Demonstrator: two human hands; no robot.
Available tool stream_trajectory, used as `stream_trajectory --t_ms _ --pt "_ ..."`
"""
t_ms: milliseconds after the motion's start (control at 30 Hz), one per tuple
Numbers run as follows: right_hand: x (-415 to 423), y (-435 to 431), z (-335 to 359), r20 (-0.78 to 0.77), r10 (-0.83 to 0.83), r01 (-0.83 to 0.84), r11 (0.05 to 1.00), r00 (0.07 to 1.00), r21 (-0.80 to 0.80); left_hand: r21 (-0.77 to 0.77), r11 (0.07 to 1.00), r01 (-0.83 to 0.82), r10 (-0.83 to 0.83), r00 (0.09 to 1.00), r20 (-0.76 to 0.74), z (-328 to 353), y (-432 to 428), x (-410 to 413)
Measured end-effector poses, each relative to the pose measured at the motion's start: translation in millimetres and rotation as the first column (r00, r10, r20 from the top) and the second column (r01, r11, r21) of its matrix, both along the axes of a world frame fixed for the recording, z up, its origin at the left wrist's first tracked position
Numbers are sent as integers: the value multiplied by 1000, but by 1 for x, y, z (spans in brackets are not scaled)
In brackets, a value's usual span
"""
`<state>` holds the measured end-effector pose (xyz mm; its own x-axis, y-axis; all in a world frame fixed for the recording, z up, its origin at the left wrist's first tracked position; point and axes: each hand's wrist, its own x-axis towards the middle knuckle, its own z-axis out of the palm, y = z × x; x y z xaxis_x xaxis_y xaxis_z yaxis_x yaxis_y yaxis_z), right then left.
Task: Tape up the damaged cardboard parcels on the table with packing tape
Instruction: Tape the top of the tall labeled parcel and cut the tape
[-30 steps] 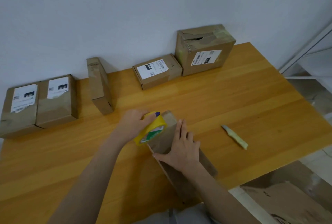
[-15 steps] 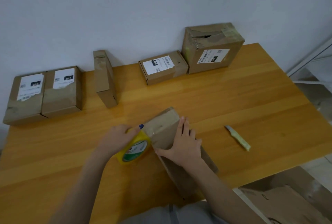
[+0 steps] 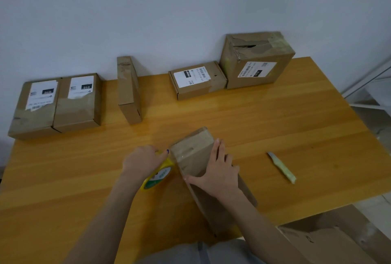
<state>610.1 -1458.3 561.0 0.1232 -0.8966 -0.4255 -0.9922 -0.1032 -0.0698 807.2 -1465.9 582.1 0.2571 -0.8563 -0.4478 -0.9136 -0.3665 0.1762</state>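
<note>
The parcel I am working on lies flat on the table, close to the near edge. Its long axis runs from my body away and slightly leftward, and the near end reaches the table's front edge. A glossy strip seems to cross its top near the far end, across the short axis, though the sheen is too faint for me to be sure.

My right hand rests on the top face with straight fingers pointing along the long axis and the thumb spread out to the left edge. It presses down and grips nothing. The tape roll stands on edge against the parcel's left long side, touching it near the far half. My left hand is curled over the roll from above and holds it.

So the roll sits left of the parcel and square to its length. I judge the coming pull has to go down that left side wall while the right hand pins the box.

A pale yellow cutter lies to the right, well apart from the parcel and nearer my right hand.

Along the wall wait a torn tall box, a small labelled box, a narrow upright box and two labelled boxes touching side by side.
</note>
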Motion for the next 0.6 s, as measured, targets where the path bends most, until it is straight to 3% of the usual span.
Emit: stream_trajectory --t_ms 367,533,600 --pt "1 0 0 -10 3 -3 1000 1000 -4 55 998 -27 24 998 53 -7 1 -7" --pt "1 -1 1 -1 -3 3 1000 1000 21 67 994 -81 81 997 3 -11 -1 -9" --pt "0 -2 2 23 -1 0 999 1000 40 91 995 -41 36 998 56 -11 0 -11"
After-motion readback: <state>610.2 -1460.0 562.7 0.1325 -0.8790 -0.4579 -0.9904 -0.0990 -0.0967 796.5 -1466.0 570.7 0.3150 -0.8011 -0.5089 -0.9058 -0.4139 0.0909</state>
